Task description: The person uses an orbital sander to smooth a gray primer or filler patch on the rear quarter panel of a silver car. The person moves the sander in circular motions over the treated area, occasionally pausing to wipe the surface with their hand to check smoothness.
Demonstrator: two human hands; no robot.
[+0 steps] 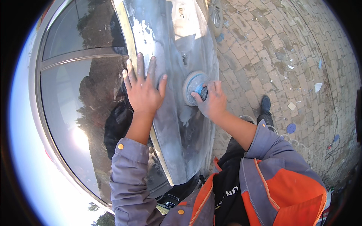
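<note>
A car door panel (177,143) with patchy grey and white paint runs down the middle of the view beside dark side windows (86,113). My left hand (145,84) rests on the panel's window-side edge, fingers spread and pointing away from me. My right hand (213,100) grips a round grey sanding pad with a blue band (192,81), which sits against the panel to the right of my left hand. My fingers cover part of its top. A recessed door handle area (184,56) lies above the pad.
Brick paving (256,52) spans the right side, with paper scraps (318,86), a blue perforated disc (290,128), a coiled hose (296,144) and a dark cable (329,148). A wheel (215,13) shows at the top. My shoe (265,103) is on the paving.
</note>
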